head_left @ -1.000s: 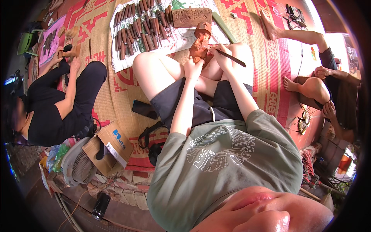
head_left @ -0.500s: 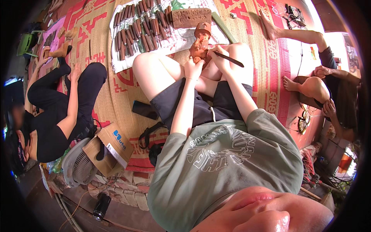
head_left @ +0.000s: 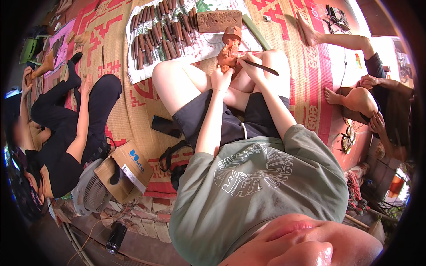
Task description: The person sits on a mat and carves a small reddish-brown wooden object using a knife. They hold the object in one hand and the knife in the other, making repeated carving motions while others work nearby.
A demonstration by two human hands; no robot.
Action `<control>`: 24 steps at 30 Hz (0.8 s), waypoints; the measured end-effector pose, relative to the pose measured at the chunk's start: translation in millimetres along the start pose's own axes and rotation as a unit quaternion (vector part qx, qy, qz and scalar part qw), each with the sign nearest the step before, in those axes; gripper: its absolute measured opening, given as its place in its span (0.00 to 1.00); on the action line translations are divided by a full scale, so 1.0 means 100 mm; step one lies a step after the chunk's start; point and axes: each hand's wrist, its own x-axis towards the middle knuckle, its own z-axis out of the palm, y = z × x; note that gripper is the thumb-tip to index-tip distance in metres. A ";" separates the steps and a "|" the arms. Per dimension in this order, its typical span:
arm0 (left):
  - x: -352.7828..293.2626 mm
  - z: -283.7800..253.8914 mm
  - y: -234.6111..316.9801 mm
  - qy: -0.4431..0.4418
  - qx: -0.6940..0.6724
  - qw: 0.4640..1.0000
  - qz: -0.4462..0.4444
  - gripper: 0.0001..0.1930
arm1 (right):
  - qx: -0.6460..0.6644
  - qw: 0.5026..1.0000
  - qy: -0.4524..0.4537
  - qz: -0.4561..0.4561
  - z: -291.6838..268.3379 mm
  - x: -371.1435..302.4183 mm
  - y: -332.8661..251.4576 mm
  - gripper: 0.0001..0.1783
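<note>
Between my knees rests a reddish-brown carved figure (head_left: 227, 54) on a flared base, its top end toward me. My left hand (head_left: 220, 80) is closed around the near end of the figure. In my right hand (head_left: 251, 65) is a slim carving tool (head_left: 267, 68), its dark handle sticking out to the right. The tool's tip is against or close to the figure's right side, hidden by my fingers. Beyond the figure, many wooden-handled carving tools (head_left: 160, 33) lie in rows on a white cloth (head_left: 133, 73).
A carved wooden block (head_left: 219, 21) and a green bar (head_left: 256, 31) lie at the cloth's far right. On the mat (head_left: 128, 115) left of me are a phone (head_left: 167, 126) and a cardboard box (head_left: 128, 166). Another person (head_left: 57, 150) sits left, one (head_left: 377, 97) right.
My hands and the figure have barely moved. At the left, the other person has leaned back, and the wooden piece by their hand has shifted outward to the left.
</note>
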 end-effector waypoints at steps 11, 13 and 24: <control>0.03 0.01 -0.09 0.005 0.007 1.000 0.016 0.15 | -0.054 0.995 0.051 0.059 -0.06 0.02 -0.10 0.02; 0.02 0.00 -0.06 0.010 0.001 1.000 0.026 0.15 | -0.029 0.999 0.018 0.035 -0.04 0.00 -0.06 0.03; 0.05 0.02 -0.14 -0.012 0.018 1.000 0.008 0.17 | -0.042 0.993 -0.105 -0.035 -0.15 0.07 0.10 0.05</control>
